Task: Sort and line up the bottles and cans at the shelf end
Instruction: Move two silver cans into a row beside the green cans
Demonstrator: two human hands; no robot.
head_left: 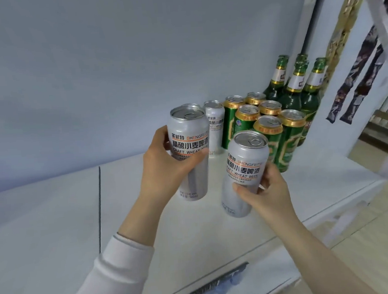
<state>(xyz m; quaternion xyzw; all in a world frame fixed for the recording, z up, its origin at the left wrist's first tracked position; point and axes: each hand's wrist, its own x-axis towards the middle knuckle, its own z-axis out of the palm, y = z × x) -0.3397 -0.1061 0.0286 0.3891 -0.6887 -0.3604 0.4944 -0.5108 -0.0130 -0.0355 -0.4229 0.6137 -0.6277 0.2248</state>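
Note:
My left hand [164, 162] grips a tall white wheat-beer can [188, 135] around its middle. My right hand [264, 192] grips a second white can [245, 166] from the right side, its base near the shelf [147, 219]. Behind the left can stand two more white cans, one mostly hidden, the other [214, 127] in plain sight. To their right stand several green cans with gold rims [268, 137], packed together. Three green glass bottles [292, 87] stand at the shelf's far right end, behind the green cans.
The white shelf has a dark seam [99, 199] left of my hands. A white upright post [385, 41] bounds the shelf end on the right. Patterned dark strips [356, 85] hang beyond it. A price label strip [212, 285] runs along the front edge.

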